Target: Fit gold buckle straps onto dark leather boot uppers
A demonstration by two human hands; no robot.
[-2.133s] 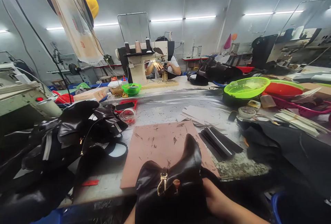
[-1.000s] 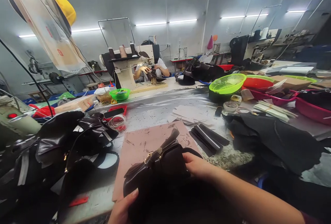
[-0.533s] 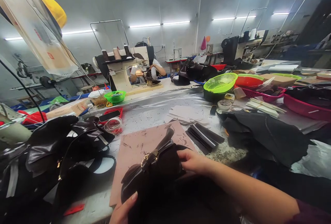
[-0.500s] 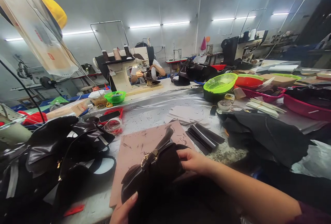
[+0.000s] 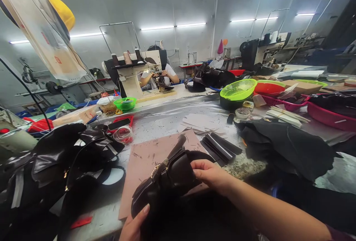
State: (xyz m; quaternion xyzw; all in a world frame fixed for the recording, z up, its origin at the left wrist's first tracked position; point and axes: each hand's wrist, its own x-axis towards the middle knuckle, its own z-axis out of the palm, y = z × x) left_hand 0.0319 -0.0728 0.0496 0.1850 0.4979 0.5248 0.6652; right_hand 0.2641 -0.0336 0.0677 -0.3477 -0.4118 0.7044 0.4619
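A dark brown leather shoe upper (image 5: 169,181) with a gold buckle (image 5: 158,167) rests on its side over the near edge of a pink cutting board (image 5: 150,159). My right hand (image 5: 211,176) grips its right end, fingers curled over the leather. My left hand (image 5: 135,226) holds its lower left end from below, thumb up against the leather. A narrow strap of the upper points up and away from me.
A heap of dark leather uppers (image 5: 55,163) lies at the left. Black strips (image 5: 219,146) and black cloth (image 5: 286,146) lie at the right. A green basket (image 5: 239,89), red trays and a tape roll (image 5: 124,134) stand farther back. Another person sews at a machine (image 5: 133,72).
The upper has been lifted from my lap onto the board and turned on its side. My right hand slid over its right end; my left hand came up under it.
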